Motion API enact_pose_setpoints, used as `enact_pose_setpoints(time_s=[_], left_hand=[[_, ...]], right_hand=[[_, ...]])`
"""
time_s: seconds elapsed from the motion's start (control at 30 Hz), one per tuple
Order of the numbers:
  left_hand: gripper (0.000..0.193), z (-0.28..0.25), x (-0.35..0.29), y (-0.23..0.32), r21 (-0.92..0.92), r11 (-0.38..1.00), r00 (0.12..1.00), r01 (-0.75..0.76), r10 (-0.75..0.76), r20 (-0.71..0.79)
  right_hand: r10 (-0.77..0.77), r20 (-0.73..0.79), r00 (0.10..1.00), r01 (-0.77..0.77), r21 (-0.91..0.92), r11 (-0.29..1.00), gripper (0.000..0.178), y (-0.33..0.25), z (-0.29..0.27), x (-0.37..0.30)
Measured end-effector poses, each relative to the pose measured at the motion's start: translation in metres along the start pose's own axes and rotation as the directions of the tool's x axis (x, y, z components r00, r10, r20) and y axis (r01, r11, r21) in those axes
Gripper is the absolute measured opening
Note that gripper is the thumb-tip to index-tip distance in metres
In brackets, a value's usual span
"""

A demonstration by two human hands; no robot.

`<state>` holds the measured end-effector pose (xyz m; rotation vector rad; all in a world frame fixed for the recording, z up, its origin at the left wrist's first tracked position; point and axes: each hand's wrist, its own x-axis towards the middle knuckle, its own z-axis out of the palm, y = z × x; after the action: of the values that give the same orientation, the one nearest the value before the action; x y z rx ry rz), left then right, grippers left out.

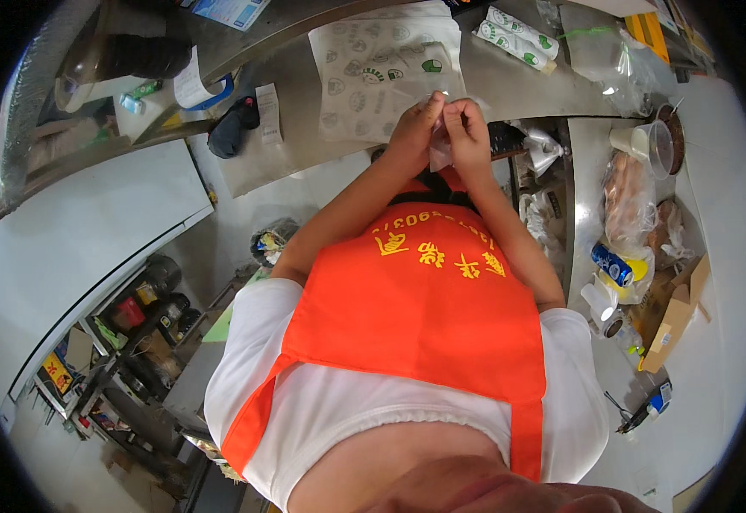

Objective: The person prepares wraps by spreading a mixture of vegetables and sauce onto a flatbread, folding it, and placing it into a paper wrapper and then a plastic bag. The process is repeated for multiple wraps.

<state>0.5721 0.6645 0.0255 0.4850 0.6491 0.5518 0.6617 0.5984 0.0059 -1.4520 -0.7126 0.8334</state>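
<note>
Both hands meet above the near edge of a metal counter (258,162). My left hand (414,135) is closed, with thumb and fingertips pinching a thin clear plastic bag (440,155). Pressed close beside it, my right hand (469,138) pinches the same bag, which hangs between the two hands. Whether the bag's mouth is parted cannot be made out. Just beyond the hands lies a stack of white printed wrapping paper (352,103) with grey and green marks. Part of the clear film overlaps the paper by the fingertips.
A receipt (268,113) and a black object (234,128) lie left of the paper. Two white-and-green printed rolls (516,38) sit at the back right. On the right side are a bag of brownish food (629,201), a blue can (612,266) and a cardboard box (675,316).
</note>
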Motion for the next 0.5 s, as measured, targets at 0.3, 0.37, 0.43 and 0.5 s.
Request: enact_pose_setpoints(time_s=[0.3, 0.37, 0.43, 0.5], left_hand=[[0.027, -0.064, -0.003, 0.049, -0.287, 0.957, 0.999, -0.05, 0.044, -0.029], [0.025, -0.051, -0.007, 0.064, -0.074, 0.996, 0.992, -0.052, 0.043, -0.12], [0.022, -0.033, -0.011, 0.067, 0.08, 0.997, 0.982, 0.014, 0.001, -0.191], [0.022, -0.016, -0.012, 0.065, 0.179, 0.982, 0.989, 0.062, -0.036, -0.146]], right_hand=[[0.32, -0.25, 0.914, -0.199, 0.41, 0.89, 0.018, 0.053, -0.098, 0.035], [0.171, -0.197, 0.965, -0.171, 0.02, 0.985, 0.028, 0.047, -0.098, 0.034], [-0.1, 0.083, 0.991, 0.117, -0.226, 0.967, 0.029, 0.006, -0.059, 0.031], [-0.191, 0.326, 0.926, 0.303, -0.34, 0.89, 0.029, -0.025, -0.03, 0.028]])
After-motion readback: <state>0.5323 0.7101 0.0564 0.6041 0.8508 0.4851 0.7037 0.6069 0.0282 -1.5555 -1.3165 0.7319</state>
